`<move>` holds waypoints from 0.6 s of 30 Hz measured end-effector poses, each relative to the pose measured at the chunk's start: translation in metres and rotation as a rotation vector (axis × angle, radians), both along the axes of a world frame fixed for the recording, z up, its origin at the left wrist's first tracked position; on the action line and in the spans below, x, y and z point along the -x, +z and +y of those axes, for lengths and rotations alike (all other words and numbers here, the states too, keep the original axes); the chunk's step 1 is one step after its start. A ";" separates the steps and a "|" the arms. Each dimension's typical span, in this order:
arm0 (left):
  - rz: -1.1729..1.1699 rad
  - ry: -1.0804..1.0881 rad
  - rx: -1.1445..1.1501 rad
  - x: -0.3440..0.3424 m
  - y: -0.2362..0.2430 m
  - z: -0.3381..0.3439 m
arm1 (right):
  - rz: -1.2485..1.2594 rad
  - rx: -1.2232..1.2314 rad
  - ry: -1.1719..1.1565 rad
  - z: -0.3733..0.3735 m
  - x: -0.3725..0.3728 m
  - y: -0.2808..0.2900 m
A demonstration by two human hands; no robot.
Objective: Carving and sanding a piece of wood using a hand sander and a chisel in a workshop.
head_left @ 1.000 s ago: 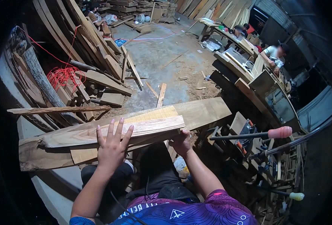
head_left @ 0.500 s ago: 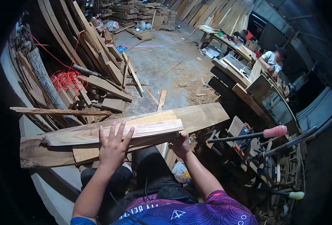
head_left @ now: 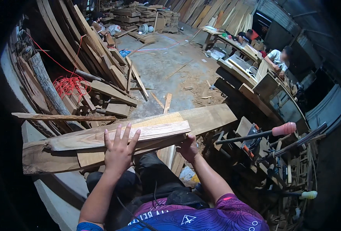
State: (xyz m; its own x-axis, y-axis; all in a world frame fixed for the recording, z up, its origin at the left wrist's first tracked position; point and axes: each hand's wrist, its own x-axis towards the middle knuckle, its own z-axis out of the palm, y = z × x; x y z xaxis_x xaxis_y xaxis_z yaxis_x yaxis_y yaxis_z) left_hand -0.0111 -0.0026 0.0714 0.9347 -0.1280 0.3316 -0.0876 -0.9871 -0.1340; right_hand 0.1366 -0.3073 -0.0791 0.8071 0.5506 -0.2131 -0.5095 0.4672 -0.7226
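In front of me lies a pale narrow plank (head_left: 159, 131), on top of a yellowish thin board (head_left: 91, 158) and a wide brown board (head_left: 212, 117). My left hand (head_left: 118, 152) rests on the narrow plank's near side, its fingers stretched out and spread across the wood. At the right end of that plank is my right hand (head_left: 187, 148), its fingers closed around the near edge and corner. Part of those fingers is hidden beneath the wood. The yellowish board sticks out below the plank, left of my left hand.
Tall boards (head_left: 97, 42) lean at the left, near a tangle of red cord (head_left: 68, 86). Clamps with a pink handle (head_left: 284, 129) and a pale yellow handle (head_left: 309, 195) jut in at the right. Another person (head_left: 277, 59) works at a far-right bench. Wood scraps lie on the concrete floor (head_left: 155, 73).
The whole view has shifted very slightly. Both hands keep their places on the plank, and the boards stay as they were. The person at the far bench has moved their hands a little.
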 end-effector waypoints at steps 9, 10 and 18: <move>0.038 0.028 -0.007 0.004 -0.002 0.003 | 0.055 0.019 -0.114 0.020 0.011 0.016; 0.037 0.026 -0.008 0.003 -0.001 0.003 | 0.039 0.013 -0.118 0.020 0.008 0.012; 0.046 0.033 -0.031 0.005 0.003 -0.001 | 0.003 -0.001 -0.092 0.014 0.003 0.005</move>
